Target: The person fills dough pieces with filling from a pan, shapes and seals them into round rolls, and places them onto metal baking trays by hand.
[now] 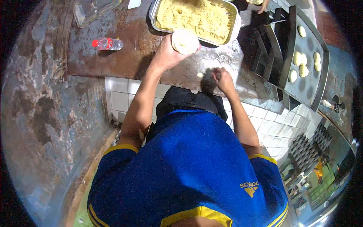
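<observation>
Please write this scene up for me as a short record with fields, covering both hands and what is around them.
Left hand: holds a pale dough round
Right hand: fingers curled, nothing visible in it; touching the table or not cannot be told
Nearest right hand: small pale scrap
Beyond left hand: tub of yellow food
Far left: clear bottle, red cap
Far right: tray bearing pale pieces
Top edge: another person's hand

Both bare forearms angle inward toward the far side. The left hand reaches farther, cupped; the right hand sits nearer, fingers loosely curled.
</observation>
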